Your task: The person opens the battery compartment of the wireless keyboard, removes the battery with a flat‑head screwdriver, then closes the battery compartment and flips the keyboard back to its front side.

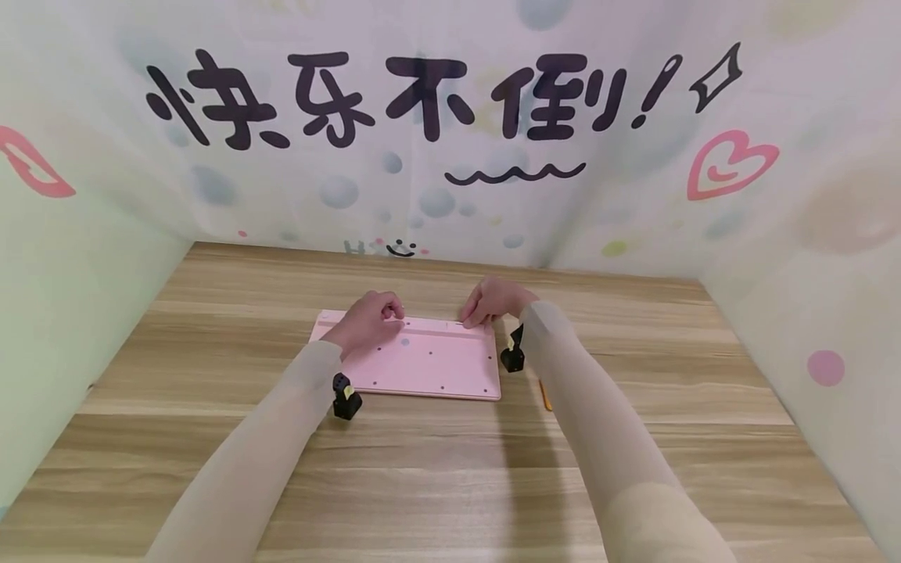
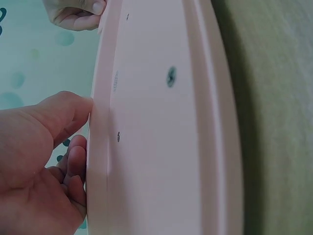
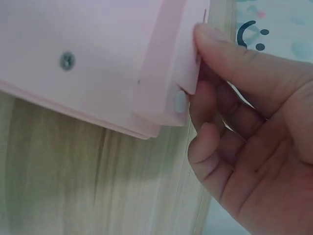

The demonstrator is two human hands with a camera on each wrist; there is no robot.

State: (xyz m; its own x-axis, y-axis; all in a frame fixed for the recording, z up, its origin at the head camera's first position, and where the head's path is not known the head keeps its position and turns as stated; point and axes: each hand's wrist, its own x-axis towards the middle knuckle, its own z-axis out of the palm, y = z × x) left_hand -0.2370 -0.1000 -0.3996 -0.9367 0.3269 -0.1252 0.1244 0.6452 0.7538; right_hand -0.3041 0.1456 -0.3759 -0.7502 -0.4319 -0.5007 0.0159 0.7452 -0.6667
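Note:
A pink keyboard [image 1: 422, 367] lies underside up on the table, with screws spread over its back and a raised ridge along its far edge. My left hand [image 1: 366, 320] holds that far edge left of the middle; in the left wrist view, its thumb [image 2: 73, 105] touches the edge and the other fingers curl beside it. At the far right corner my right hand [image 1: 493, 301] pinches the ridge [image 3: 164, 93]. Close up, the right thumb [image 3: 215, 41] lies by a thin slot, with the forefinger below. A small pale pad sits at the ridge's end.
An orange stick-like thing [image 1: 546, 395] lies on the wooden table [image 1: 422, 485], partly under my right forearm. A printed cloth wall [image 1: 422, 203] stands behind the table, and more walls rise at both sides. Each wrist wears a small black camera [image 1: 346, 399].

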